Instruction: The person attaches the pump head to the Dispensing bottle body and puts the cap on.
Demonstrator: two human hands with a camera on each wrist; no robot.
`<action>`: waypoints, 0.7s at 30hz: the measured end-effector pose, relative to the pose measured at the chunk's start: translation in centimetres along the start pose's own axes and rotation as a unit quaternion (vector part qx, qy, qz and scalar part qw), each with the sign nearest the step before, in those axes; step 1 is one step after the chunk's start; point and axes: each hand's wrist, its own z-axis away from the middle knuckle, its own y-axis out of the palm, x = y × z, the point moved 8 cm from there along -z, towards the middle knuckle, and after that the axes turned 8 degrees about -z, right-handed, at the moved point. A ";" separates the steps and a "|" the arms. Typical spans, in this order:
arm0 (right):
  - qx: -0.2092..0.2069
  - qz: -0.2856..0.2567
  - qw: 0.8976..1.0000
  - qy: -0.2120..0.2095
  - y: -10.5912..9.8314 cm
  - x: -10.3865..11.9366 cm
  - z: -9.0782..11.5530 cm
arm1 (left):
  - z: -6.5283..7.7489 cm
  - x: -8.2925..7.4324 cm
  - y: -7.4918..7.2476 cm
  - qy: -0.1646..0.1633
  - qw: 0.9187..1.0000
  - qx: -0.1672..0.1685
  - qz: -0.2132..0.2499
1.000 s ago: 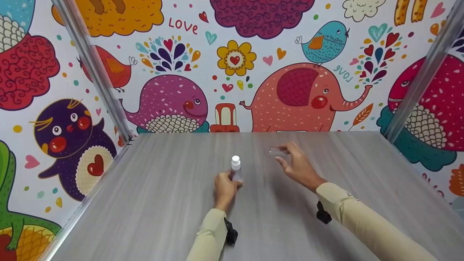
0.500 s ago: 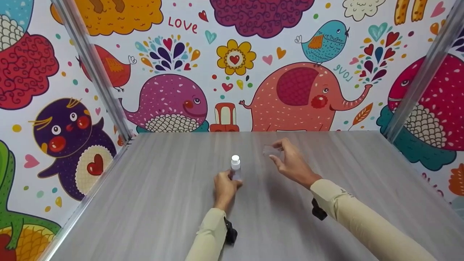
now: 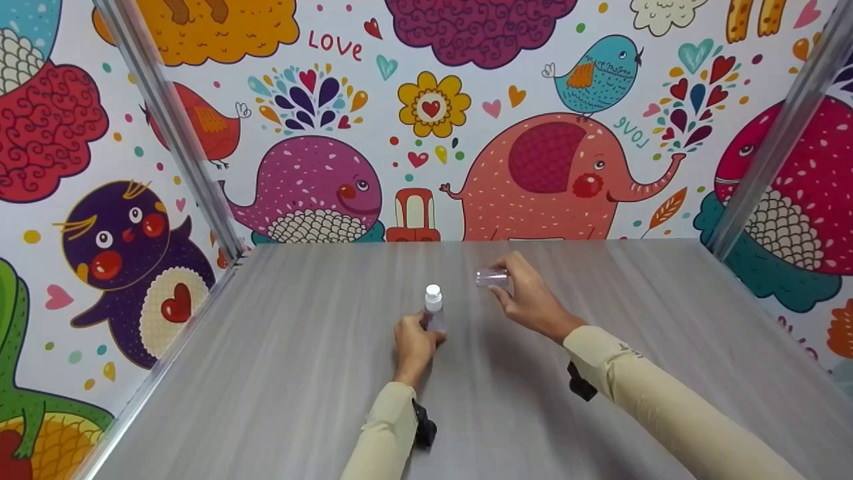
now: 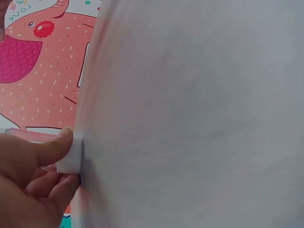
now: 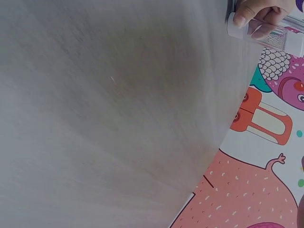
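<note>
My left hand (image 3: 414, 348) grips a small clear bottle with a white top (image 3: 433, 300), standing upright on the table. In the left wrist view, the left thumb and fingers (image 4: 64, 142) pinch the bottle low, by its white base (image 4: 72, 156). The right wrist view shows the bottle's clear body (image 5: 273, 39) between its white base and white top. To the right of it, my right hand (image 3: 536, 300) holds a clear cap (image 3: 491, 277) sideways above the table, between thumb and fingers. Only a sliver of the right hand (image 5: 301, 216) enters its own wrist view.
The grey wood-grain table (image 3: 280, 373) stretches under both arms. Behind it stands a wall (image 3: 426, 40) printed with cartoon animals, with metal posts (image 3: 176, 133) at the corners. Both wrists carry a black camera (image 3: 424, 427) over beige sleeves.
My right hand has moved left with the clear cap, closer to the bottle. The left hand and the bottle have stayed in place.
</note>
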 end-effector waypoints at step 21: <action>0.024 0.004 0.999 -0.042 1.2 1.5 -1.2 | -0.1 0.0 -0.1 0.010 1.000 -0.008 -0.018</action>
